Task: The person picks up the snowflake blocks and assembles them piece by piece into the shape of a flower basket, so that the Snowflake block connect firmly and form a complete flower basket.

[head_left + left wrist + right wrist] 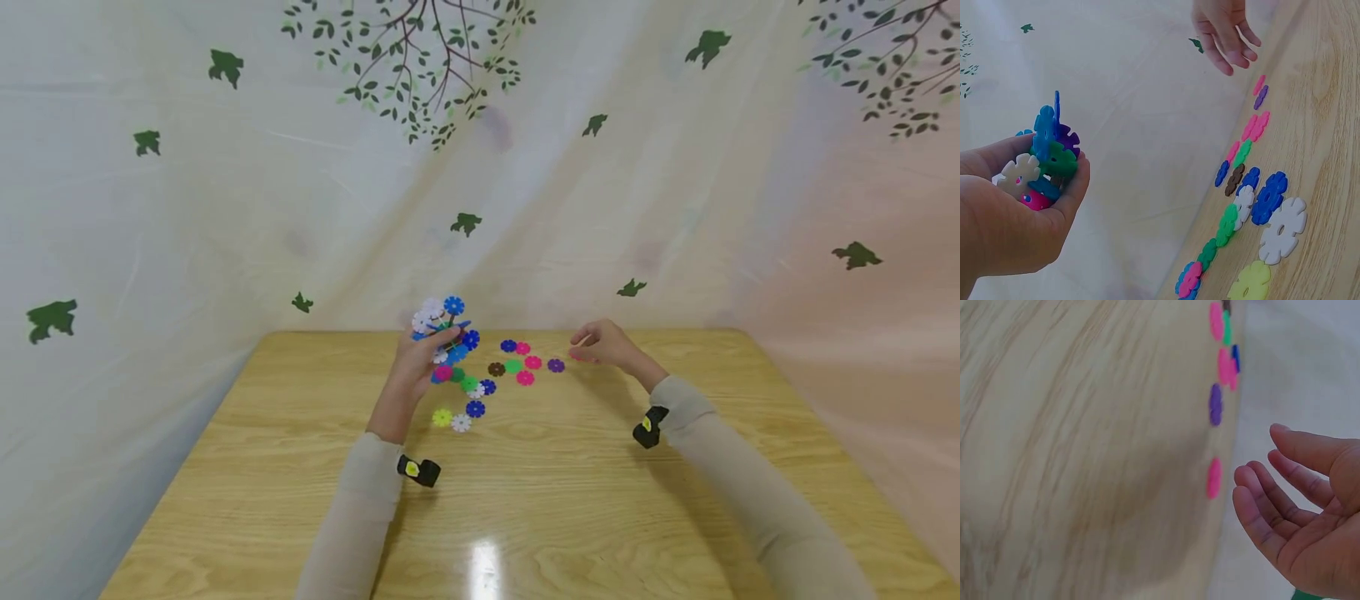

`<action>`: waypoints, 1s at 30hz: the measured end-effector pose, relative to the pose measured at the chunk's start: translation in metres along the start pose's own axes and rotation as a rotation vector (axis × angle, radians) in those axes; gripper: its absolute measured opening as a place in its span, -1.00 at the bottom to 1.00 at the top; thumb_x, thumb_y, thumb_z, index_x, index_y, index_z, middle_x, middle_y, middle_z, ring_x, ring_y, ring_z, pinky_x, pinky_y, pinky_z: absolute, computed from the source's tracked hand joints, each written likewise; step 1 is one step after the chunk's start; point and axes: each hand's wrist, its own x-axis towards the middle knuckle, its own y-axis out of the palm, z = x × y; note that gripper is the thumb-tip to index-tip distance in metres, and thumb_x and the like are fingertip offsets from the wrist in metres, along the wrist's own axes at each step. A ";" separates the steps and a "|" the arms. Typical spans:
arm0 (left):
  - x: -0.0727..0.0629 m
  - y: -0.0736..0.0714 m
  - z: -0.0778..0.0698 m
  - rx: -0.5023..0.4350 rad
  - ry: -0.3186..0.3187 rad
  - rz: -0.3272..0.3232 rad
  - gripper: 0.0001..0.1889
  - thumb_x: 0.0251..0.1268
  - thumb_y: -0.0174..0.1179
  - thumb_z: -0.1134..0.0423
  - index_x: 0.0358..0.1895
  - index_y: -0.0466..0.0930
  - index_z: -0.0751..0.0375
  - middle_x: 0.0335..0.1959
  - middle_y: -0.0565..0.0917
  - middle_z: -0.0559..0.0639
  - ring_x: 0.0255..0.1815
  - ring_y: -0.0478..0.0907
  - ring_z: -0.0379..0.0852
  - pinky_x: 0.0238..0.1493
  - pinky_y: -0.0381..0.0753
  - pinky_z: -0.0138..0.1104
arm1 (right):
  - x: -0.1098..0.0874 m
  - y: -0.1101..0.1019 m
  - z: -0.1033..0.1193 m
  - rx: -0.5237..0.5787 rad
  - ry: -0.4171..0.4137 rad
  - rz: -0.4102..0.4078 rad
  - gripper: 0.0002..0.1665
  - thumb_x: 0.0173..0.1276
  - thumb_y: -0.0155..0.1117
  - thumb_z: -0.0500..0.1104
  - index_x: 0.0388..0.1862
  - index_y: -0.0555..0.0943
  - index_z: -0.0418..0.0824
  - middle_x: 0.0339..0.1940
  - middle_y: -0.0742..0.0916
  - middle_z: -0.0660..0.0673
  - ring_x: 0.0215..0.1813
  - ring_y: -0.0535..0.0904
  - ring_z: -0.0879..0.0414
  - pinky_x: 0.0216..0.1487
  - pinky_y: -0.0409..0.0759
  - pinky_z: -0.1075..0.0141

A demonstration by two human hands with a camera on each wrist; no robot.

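Note:
My left hand (411, 367) grips a cluster of joined flower-shaped plastic discs (1055, 157), in blue, green, white, purple and pink, above the table's left middle. The palm and fingers hide part of the cluster. My right hand (613, 347) hovers near the table's far edge, fingers loosely bent with nothing between them in the right wrist view. Just beside its fingertips, a pink disc (1214, 478) lies on the table. A purple disc (556, 365) lies a little to the left of that one.
Loose pink, brown, green and blue discs, among them a brown disc (497, 369), lie mid-table. Nearer me are a yellow disc (442, 417), a white disc (461, 423) and several others. Behind the wooden table (570, 500) hangs a pale curtain (360, 225) with leaf and bird prints.

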 end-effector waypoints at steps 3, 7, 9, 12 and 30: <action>0.000 0.000 0.002 0.012 0.001 0.005 -0.42 0.37 0.29 0.38 0.42 0.37 0.17 0.38 0.47 0.14 0.38 0.41 0.06 0.57 0.23 0.05 | 0.004 0.001 -0.013 -0.046 0.076 -0.014 -0.64 0.37 0.36 -0.30 0.04 0.59 -0.53 -0.13 0.77 -0.42 -0.24 0.72 -0.02 -0.24 0.75 0.18; 0.001 0.001 0.004 0.017 0.001 0.014 -0.41 0.37 0.29 0.39 0.43 0.36 0.19 0.41 0.45 0.14 0.46 0.36 0.08 0.60 0.19 0.01 | 0.010 0.002 -0.027 -0.099 0.141 -0.023 -0.58 0.34 0.39 -0.34 0.11 0.57 -0.52 -0.18 0.74 -0.36 -0.38 0.62 0.11 -0.35 0.68 0.30; 0.002 0.001 0.005 0.029 0.001 0.021 -0.42 0.37 0.29 0.38 0.43 0.36 0.20 0.44 0.43 0.15 0.49 0.33 0.08 0.61 0.16 -0.01 | 0.012 0.002 -0.031 -0.109 0.151 -0.016 -0.56 0.33 0.40 -0.34 0.13 0.55 -0.53 -0.30 0.73 -0.26 -0.48 0.54 0.16 -0.44 0.60 0.35; 0.003 0.002 0.007 0.050 0.007 0.036 -0.42 0.37 0.29 0.38 0.42 0.36 0.24 0.43 0.44 0.15 0.49 0.33 0.09 0.62 0.18 -0.04 | 0.013 0.002 -0.034 -0.101 0.171 -0.009 -0.54 0.32 0.42 -0.34 0.14 0.56 -0.52 -0.46 0.66 -0.10 -0.58 0.45 0.21 -0.53 0.48 0.39; 0.003 0.003 0.009 0.103 0.020 0.045 -0.43 0.35 0.32 0.38 0.40 0.40 0.23 0.35 0.51 0.15 0.35 0.47 0.07 0.51 0.37 -0.09 | 0.020 0.013 -0.032 -0.021 0.083 0.078 -0.68 0.18 0.46 -0.43 -0.10 0.61 -0.50 -0.38 0.65 -0.13 -0.44 0.49 0.19 -0.42 0.53 0.38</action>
